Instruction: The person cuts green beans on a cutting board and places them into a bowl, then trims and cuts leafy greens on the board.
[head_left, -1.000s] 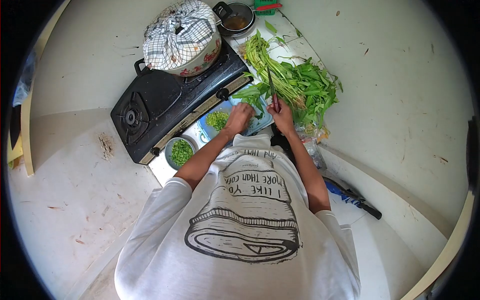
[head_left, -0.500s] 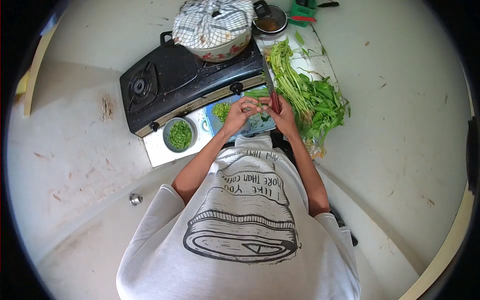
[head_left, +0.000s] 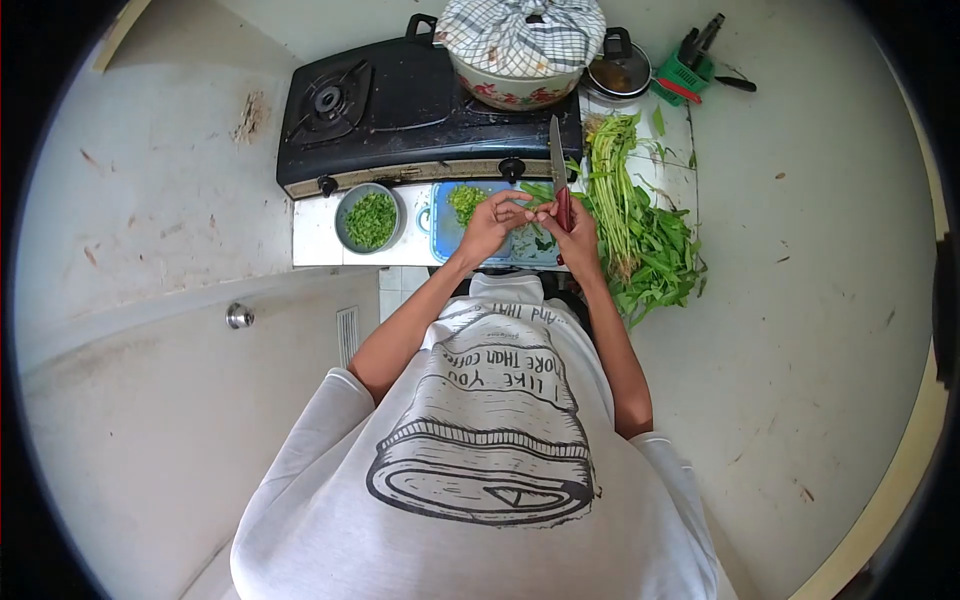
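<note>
My right hand (head_left: 577,238) is closed round the red handle of a knife (head_left: 559,155), whose blade points away from me. Thumb and fingers of my left hand (head_left: 490,228) are pinched near the right fingertips; whatever lies between them is too small to name. Both hands are above a blue cutting board (head_left: 447,238). On the board lie chopped green pieces (head_left: 465,201) at the left and green stalks (head_left: 537,190) behind my fingers. A bunch of leafy greens (head_left: 655,250) lies right of my right hand. A grey bowl (head_left: 344,238) of chopped greens stands left of the board.
Behind the board is a black gas stove (head_left: 410,80) bearing a floral pot (head_left: 520,92) under a checked cloth (head_left: 525,35). A small pan (head_left: 620,75) and a green basket (head_left: 683,75) with dark-handled tools are at the back right.
The camera view has turned, so the stove and counter appear level and shifted right. My right hand still grips the knife, and my two hands remain together over the board.
</note>
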